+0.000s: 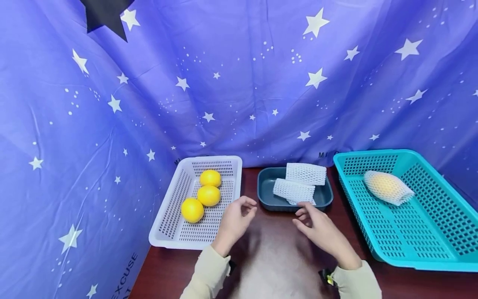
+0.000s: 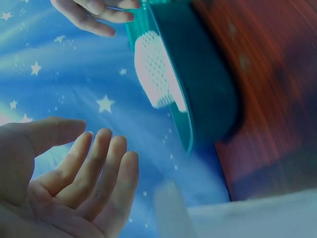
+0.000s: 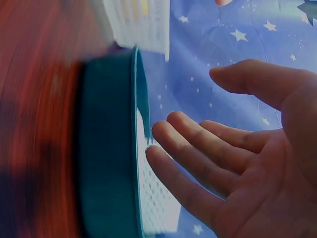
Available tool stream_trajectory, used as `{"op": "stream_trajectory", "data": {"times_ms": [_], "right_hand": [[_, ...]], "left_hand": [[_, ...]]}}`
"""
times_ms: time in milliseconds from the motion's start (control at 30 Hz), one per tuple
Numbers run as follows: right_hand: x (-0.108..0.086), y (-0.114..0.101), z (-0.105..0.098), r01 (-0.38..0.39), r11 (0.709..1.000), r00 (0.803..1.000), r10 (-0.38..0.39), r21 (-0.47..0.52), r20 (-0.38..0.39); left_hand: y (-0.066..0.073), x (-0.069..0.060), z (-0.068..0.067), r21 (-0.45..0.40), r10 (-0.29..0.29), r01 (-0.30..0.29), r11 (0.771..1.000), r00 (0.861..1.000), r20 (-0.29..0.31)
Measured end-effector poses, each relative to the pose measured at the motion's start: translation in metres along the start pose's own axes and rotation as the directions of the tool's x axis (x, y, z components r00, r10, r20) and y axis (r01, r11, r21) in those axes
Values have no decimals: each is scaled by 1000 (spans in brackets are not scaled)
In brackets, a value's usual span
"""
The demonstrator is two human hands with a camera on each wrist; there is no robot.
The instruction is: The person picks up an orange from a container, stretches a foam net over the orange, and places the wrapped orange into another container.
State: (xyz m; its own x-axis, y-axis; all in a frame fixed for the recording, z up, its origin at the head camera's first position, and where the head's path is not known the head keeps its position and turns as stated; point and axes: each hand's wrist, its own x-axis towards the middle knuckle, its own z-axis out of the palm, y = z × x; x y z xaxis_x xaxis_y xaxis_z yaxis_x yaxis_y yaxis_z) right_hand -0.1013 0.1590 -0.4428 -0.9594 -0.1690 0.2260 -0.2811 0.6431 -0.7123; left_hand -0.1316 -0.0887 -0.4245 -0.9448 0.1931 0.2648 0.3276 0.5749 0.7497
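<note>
My left hand (image 1: 236,221) hovers by the right side of the white basket (image 1: 158,232), fingers relaxed and holding nothing. Several yellow lemon-like fruits (image 1: 192,210) lie in that basket. My right hand (image 1: 317,226) is at the front edge of the dark teal tray (image 1: 267,199), its fingers loosely bent and holding nothing. White foam net sleeves (image 1: 306,173) lie in the tray, one overlapping another. In the right wrist view the right fingertips (image 3: 157,154) appear close to the tray's rim; whether they touch a sleeve I cannot tell.
A large teal basket (image 1: 396,261) stands at the right with a pale yellow fruit in a foam net (image 1: 388,187) inside. The dark red-brown table (image 1: 276,257) carries everything. A blue-purple curtain with stars (image 1: 239,83) hangs behind and at the left.
</note>
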Motion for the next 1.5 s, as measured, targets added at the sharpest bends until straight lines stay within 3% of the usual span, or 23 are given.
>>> {"op": "stream_trajectory", "data": {"times_ms": [133,400,500,633,767,933,1100,1267,1500], "right_hand": [[8,-9,20,-5,997,999,2,75,33],[22,-25,52,-13,986,996,-2,164,88],[24,-29,63,-14,977,995,-6,212,95],[27,-35,79,-43,960,994,14,276,108],[27,-45,93,-110,941,991,81,321,103],[27,-58,110,-117,929,993,101,352,62],[30,-64,126,-102,909,993,68,403,100],[29,-66,133,-112,893,989,60,436,132],[26,-74,135,-171,802,981,87,572,171]], "left_hand": [[-12,-1,-13,4,-2,2,1000,1000,-20],[-31,1,-35,23,-102,104,994,990,-99],[-39,2,-43,44,-155,161,986,981,-120],[-46,3,-55,51,-239,250,967,958,-155],[-54,3,-62,51,-288,302,952,939,-190],[-68,5,-67,117,-277,309,944,934,-226],[-81,6,-71,179,-284,336,925,921,-266],[-90,6,-74,229,-338,387,893,914,-227],[-100,5,-78,296,-458,471,831,881,-116]]}}
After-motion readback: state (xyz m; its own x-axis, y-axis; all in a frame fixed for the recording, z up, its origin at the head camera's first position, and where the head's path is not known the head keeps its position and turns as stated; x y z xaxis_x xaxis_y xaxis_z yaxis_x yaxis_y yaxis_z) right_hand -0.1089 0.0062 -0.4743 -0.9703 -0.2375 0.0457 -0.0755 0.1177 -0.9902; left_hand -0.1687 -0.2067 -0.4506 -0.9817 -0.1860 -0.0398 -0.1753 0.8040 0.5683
